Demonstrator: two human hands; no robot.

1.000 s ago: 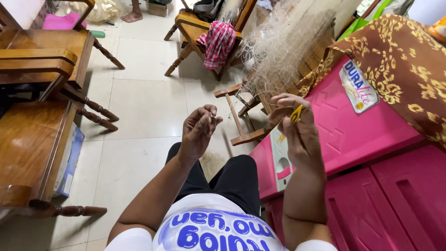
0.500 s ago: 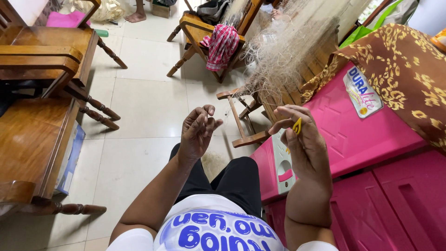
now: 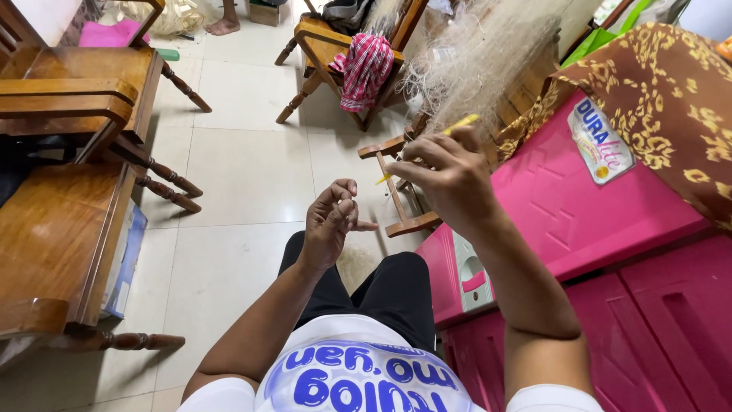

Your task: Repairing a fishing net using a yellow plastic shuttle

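The right hand is raised in front of the pale fishing net, which hangs in a loose bundle over a low wooden stool beside the pink plastic cabinet. The fingers pinch a slim yellow netting needle; one tip shows above the knuckles, the other pokes out below the hand. The left hand sits lower, above the black-clad knees, fingertips drawn together as if pinching fine line; the line itself is too thin to make out, so whether it grips anything cannot be told.

Handling notes: the net is judged very light, soft and limp, prone to snagging and tangling on stool legs and fingers. Take hold at a single mesh or knot, not by the bulk. The needle looks stiff, smooth and thin, likely slippery; grip it mid-shaft between thumb and forefingers. A checked red cloth drapes over a wooden chair behind.
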